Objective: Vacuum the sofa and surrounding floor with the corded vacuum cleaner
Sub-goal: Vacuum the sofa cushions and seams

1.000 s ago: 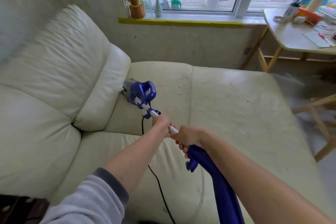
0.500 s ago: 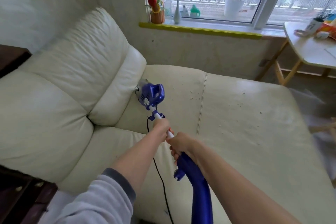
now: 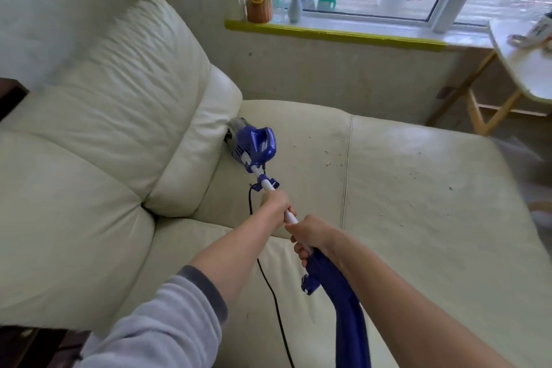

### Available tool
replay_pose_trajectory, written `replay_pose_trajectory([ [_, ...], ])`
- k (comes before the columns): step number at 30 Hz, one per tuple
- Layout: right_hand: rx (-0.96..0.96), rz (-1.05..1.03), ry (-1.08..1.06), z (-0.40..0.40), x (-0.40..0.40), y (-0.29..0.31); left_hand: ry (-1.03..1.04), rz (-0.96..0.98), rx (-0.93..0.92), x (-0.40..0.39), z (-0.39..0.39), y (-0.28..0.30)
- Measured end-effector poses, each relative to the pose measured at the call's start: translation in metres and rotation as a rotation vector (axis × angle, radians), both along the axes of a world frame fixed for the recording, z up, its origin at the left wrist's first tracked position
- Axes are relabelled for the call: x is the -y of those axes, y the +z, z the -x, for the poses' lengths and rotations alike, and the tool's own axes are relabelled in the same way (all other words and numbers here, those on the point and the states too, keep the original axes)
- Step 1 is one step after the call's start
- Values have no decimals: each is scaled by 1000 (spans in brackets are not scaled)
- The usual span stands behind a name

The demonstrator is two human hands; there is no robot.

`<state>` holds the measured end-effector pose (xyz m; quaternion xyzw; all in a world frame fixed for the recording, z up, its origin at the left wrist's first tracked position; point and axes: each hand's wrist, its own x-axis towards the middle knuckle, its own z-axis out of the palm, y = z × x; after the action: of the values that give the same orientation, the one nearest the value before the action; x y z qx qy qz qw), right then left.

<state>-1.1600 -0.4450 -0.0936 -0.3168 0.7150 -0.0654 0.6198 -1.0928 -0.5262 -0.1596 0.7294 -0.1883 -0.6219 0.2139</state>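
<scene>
The blue vacuum cleaner (image 3: 254,145) lies on the cream sofa (image 3: 418,194), its nose pushed into the crease under the back cushion (image 3: 125,116). My left hand (image 3: 276,203) grips the white tube just behind the motor body. My right hand (image 3: 310,237) grips the tube lower down, where the blue handle (image 3: 343,302) begins. The black cord (image 3: 274,305) runs from the vacuum down across the seat toward me. Small crumbs (image 3: 331,155) lie scattered on the seat right of the vacuum.
A window sill (image 3: 334,34) behind the sofa carries a basket with red decoration (image 3: 257,0), a vase and bottles. A wooden-legged white table (image 3: 522,69) stands at the right. A dark piece of furniture (image 3: 9,95) sits at the left edge.
The view has shifted left and closer. The vacuum stays in the crease under the back cushion, and both hands keep their grip on the tube.
</scene>
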Motion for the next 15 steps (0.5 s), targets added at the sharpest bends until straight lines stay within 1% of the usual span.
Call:
replay_pose_trajectory([
  [5, 14, 20, -12, 2, -4, 17, -8, -19, 64, 1, 4, 8],
  [9, 29, 13, -17, 5, -22, 30, 75, -5, 13, -14, 10, 17],
  [12, 16, 8, -7, 20, -41, 43, 89, -7, -37, -35, 23, 27],
  [15, 15, 6, 16, 33, -62, 57, 65, 50, -70, -56, 32, 40],
])
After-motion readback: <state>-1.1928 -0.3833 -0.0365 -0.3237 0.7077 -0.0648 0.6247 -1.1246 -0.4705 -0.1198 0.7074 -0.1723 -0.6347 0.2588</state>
